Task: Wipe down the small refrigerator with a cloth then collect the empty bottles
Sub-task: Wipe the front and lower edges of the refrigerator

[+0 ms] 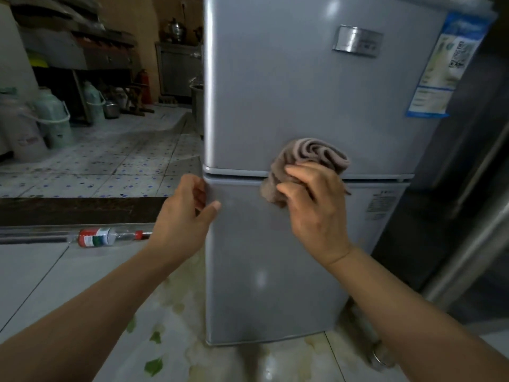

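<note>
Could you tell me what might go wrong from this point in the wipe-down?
The left hand grips the left edge of the refrigerator's lower door, so a pull could swing it open mid-wipe. The bunched cloth, held by the right hand, sits over the seam between the doors and may snag there. The bottle lies on the floor to the left, easy to step on or kick.

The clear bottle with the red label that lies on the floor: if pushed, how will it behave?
The bottle lies on its side on smooth floor tiles, so it would probably roll. It looks empty and like thin plastic, so likely light, and it may dent under the fingers.
</note>
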Available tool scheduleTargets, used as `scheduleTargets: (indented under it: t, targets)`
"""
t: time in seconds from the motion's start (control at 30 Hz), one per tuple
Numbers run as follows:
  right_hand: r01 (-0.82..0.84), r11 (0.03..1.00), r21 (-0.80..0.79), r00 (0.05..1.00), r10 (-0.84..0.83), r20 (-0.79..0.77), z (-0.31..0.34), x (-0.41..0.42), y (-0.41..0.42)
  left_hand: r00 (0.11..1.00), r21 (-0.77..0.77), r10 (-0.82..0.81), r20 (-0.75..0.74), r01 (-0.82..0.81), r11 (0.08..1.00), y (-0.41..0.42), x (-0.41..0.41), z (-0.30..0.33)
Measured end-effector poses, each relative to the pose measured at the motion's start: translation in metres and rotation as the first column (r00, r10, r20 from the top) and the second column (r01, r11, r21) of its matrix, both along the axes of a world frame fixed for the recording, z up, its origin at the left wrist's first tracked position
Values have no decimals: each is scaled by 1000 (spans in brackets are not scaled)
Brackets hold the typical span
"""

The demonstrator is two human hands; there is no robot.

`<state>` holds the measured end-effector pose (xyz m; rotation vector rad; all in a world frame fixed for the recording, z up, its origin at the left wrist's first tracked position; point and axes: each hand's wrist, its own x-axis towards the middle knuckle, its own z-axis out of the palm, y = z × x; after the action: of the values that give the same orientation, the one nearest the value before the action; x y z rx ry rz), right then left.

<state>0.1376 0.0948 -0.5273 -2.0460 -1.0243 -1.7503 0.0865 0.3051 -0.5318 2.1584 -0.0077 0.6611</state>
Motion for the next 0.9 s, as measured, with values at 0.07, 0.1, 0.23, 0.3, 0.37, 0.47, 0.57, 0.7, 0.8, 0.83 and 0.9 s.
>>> scheduleTargets:
  t: [0.07,0.1,0.23,0.3,0.37,0.47,0.57,0.7,0.8,0.83,0.9]
  targets:
    - [90,996,28,995,-89,-39,-2,4,-38,1000,12,-12,1,12,1000,1,1,-1]
    - [139,989,56,988,-135,-68,-3,6,-58,1000,16,-14,1,14,1000,2,1,-1]
    - [301,929,215,935,-242,-261,-6,13,-116,1000,3,-7,6,7,1000,3,1,-7]
    - [326,907,268,907,-220,-360,-7,13,-127,1000,-33,-3,7,3,999,0,1,-8]
    - [320,891,321,894,-171,-415,-8,16,-127,1000,-60,10,20,-9,998,-2,0,-9]
    - [321,810,491,882,-66,-467,-11,21,-121,1000,-58,13,22,-12,998,-7,1,-9]
    - [335,727,599,874,-3,-485,-11,29,-119,999,-10,4,37,-3,1000,-12,4,-7]
    - [363,633,684,828,118,-549,-7,39,-123,998,49,1,68,-4,999,-13,7,-8]
    - [286,542,790,799,320,-509,-4,39,-125,997,82,-8,71,2,997,-10,8,-7]
    - [269,515,814,797,356,-488,-4,39,-125,997,87,-8,71,2,996,-9,8,-6]
    - [271,489,829,809,351,-472,-3,38,-124,998,86,-17,66,11,996,-8,8,-5]
